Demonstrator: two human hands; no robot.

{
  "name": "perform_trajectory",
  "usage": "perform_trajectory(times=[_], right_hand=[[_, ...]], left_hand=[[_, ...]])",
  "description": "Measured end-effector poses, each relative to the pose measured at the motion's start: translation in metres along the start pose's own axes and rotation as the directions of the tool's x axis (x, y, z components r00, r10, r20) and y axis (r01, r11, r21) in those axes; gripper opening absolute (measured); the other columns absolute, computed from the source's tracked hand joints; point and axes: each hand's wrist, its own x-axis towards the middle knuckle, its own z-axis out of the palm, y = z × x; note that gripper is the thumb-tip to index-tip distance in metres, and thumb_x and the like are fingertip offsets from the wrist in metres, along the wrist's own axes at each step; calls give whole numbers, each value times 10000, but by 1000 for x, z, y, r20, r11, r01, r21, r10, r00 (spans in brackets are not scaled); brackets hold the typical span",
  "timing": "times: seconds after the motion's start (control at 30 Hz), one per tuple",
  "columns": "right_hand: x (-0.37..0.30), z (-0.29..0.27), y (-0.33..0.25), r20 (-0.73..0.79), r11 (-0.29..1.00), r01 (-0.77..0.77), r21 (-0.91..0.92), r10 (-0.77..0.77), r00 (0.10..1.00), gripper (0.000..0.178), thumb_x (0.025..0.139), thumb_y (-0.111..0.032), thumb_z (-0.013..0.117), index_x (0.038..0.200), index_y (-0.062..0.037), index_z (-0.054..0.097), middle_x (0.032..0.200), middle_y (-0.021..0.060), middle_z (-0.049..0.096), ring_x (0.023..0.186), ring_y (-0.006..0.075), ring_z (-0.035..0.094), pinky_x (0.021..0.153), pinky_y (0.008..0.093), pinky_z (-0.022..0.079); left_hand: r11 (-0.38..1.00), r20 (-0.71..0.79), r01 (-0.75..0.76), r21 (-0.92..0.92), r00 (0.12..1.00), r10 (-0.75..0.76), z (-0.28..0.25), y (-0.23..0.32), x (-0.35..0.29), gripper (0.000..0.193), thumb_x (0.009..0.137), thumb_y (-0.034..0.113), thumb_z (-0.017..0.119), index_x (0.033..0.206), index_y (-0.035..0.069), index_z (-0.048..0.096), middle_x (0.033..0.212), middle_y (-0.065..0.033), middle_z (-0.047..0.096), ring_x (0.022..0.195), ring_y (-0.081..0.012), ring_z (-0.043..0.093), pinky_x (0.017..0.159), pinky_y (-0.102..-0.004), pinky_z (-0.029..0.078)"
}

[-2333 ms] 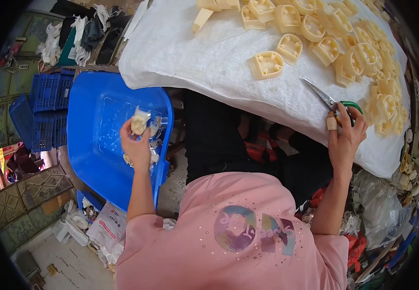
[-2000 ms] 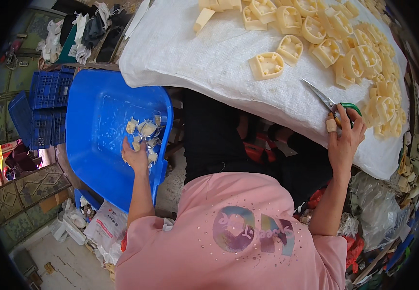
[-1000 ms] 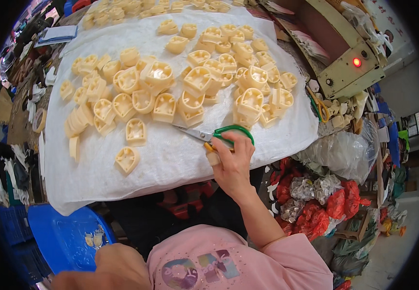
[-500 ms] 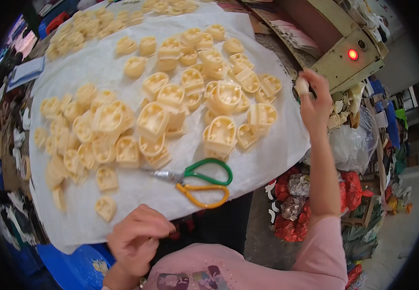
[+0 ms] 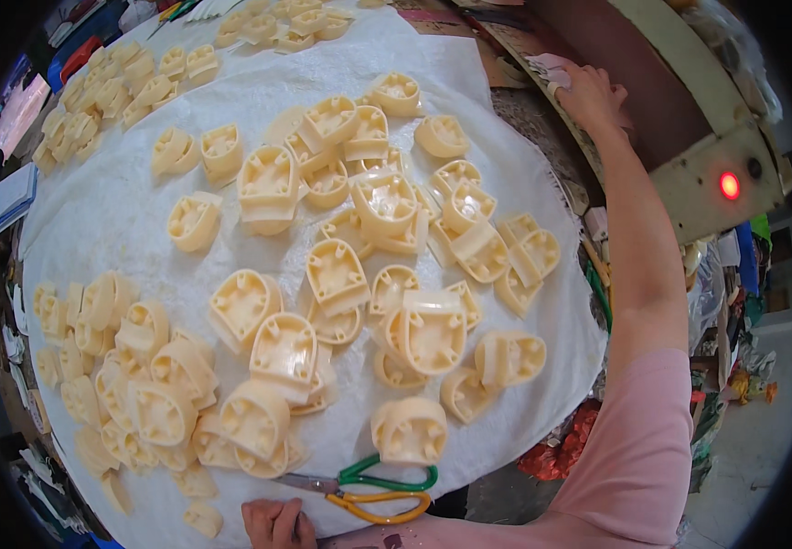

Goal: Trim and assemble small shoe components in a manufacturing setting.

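Head view: the right hand (image 5: 592, 99) reaches to a pale sheet (image 5: 550, 66) beside a cream metal box (image 5: 702, 188) with 1 lit red lamp (image 5: 730, 186); whether its fingers clamp the sheet, I cannot tell. The left hand (image 5: 277, 525), fingers curled together, is near the scissors (image 5: 330, 487), which lie on white cloth (image 5: 103, 220), 1 green and 1 orange handle rightward, beside heaped yellowish plastic parts (image 5: 284, 350).
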Motion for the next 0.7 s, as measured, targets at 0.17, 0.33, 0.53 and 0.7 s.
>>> perform_trajectory(times=[0.17, 0.33, 0.53, 0.7], right_hand=[[26, 16, -14, 116, 994, -51, -99, 62, 991, 403, 827, -316, 564, 1205, -177, 574, 1218, 48, 579, 1179, 237, 477, 1001, 579, 257], [40, 25, -12, 157, 987, -156, -43, 161, 974, 325, 869, -203, 442, 1158, -172, 588, 1160, 86, 622, 1108, 275, 564, 998, 555, 266], [50, 22, -6, 216, 969, -232, 88, 209, 954, 331, 855, -175, 447, 1160, -181, 576, 1154, 101, 626, 1107, 286, 571, 962, 519, 307], [44, 23, -8, 215, 997, -72, 4, 69, 974, 352, 834, -172, 468, 1171, -185, 566, 1161, 105, 623, 1098, 289, 577, 956, 523, 309]], left_hand=[[999, -44, 31, 39, 999, -30, 2, 2, 4, 234, 726, -16, 619, 957, 14, 640, 777, -105, 564, 637, -251, 530, 594, -374, 413], [995, -31, 58, 79, 998, -55, 0, 4, 8, 202, 727, -9, 629, 929, 3, 645, 775, -117, 569, 647, -248, 537, 586, -371, 407], [994, -36, 57, 93, 998, -54, 0, 3, 7, 221, 720, -28, 621, 937, 9, 644, 768, -115, 567, 644, -251, 527, 586, -374, 410], [991, -37, 85, 105, 996, -81, -1, 6, 7, 205, 736, -17, 610, 936, 11, 644, 768, -114, 566, 645, -252, 526, 597, -379, 425]])
